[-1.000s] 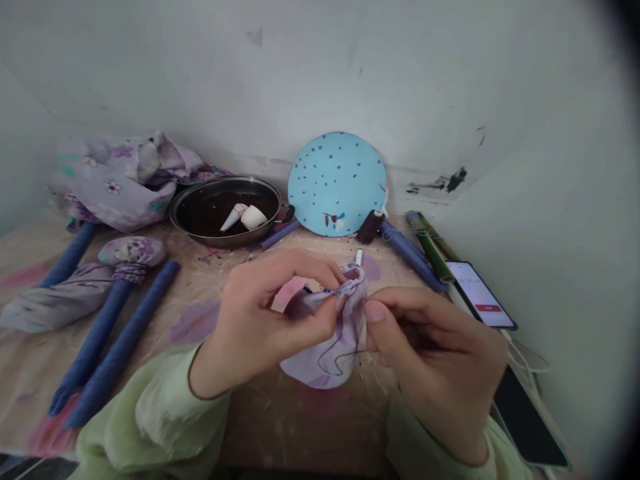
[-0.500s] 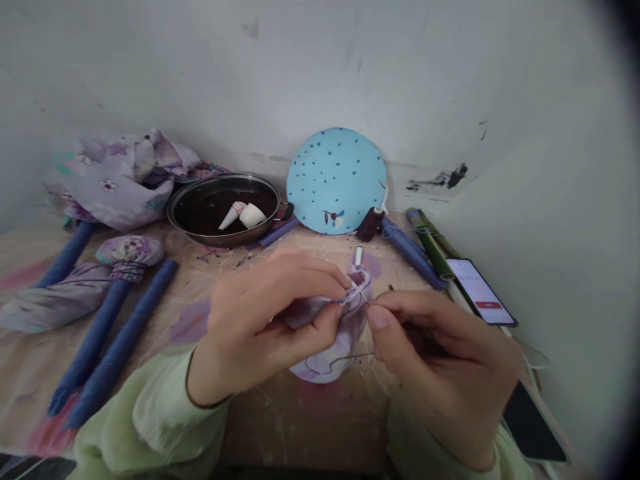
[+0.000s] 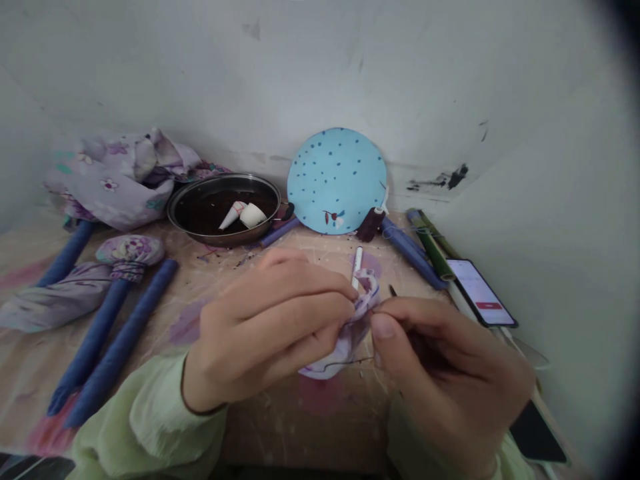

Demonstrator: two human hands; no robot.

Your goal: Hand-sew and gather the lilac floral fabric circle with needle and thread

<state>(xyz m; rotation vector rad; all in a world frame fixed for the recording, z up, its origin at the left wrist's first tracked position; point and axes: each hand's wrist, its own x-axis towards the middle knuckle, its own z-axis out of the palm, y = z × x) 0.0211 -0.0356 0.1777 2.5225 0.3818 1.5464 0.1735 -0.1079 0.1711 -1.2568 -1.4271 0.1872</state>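
My left hand [image 3: 280,320] is closed, pinching the gathered rim of a small pale purple cloth piece [image 3: 333,357] above the table. At that rim, the thumb and forefinger of my right hand [image 3: 445,367] are pressed together on what looks like a sewing needle, mostly hidden by the fingertips. A dark thread [image 3: 350,362] loops below, across the cloth toward my right hand. Just behind the cloth lies a white pen-like stick [image 3: 357,263]. A dark pointed tip [image 3: 393,291] shows beyond my right fingers; the remainder is hidden.
A dark pan [image 3: 200,233] holds white pieces. Beside it, a blue dotted disc [image 3: 337,180] leans on the wall near a dark thread spool [image 3: 371,225]. Blue-wrapped rods [image 3: 125,340] and bundled floral cloth [image 3: 120,180] lie left. Bamboo [image 3: 430,243] and a lit phone [image 3: 483,293] are right.
My left fingers have closed further over the cloth and cover more of it. The cloth rim and my right hand have shifted slightly right and down.
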